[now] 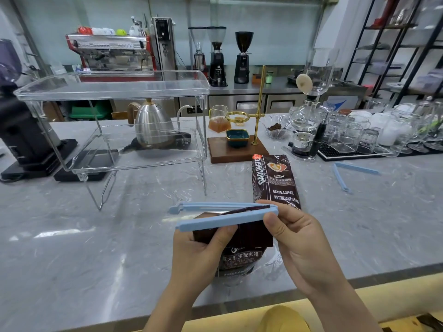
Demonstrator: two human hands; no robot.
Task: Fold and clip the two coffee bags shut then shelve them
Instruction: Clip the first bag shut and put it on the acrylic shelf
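Holding the near coffee bag (242,248) upright at the counter's front edge, folded top up, with a pale blue clip (223,215) straddling the fold but gaping at its free left end — not yet snapped. Left hand (199,257) wrapped round the bag's left side, thumb pressed up under the clip's near bar; right hand (297,243) pinching the hinged end between thumb and fingers. Both hands clamped, then, close together on one bag and one clip.

Judging progress as early: first bag folded, clip in place but unclosed, nothing shelved.

Just beyond the right hand, lying flat on the marble counter (72,236), the second bag (275,180) — whether its top is folded, cannot tell; no clip on it. Farther right and well apart, a second blue clip (347,173) spread open in a V, waiting.

Left of centre, the clear two-tier shelf (115,88), apparently bare on both levels and reachable, nothing between it and the bags.

Behind and beside it, things to steer round — a steel kettle (153,125), a brass dripper stand on a wooden base (237,152), a siphon brewer (309,113) and rows of glasses (374,135) to the right. Farthest back, an espresso machine (112,51) and grinders (217,56).
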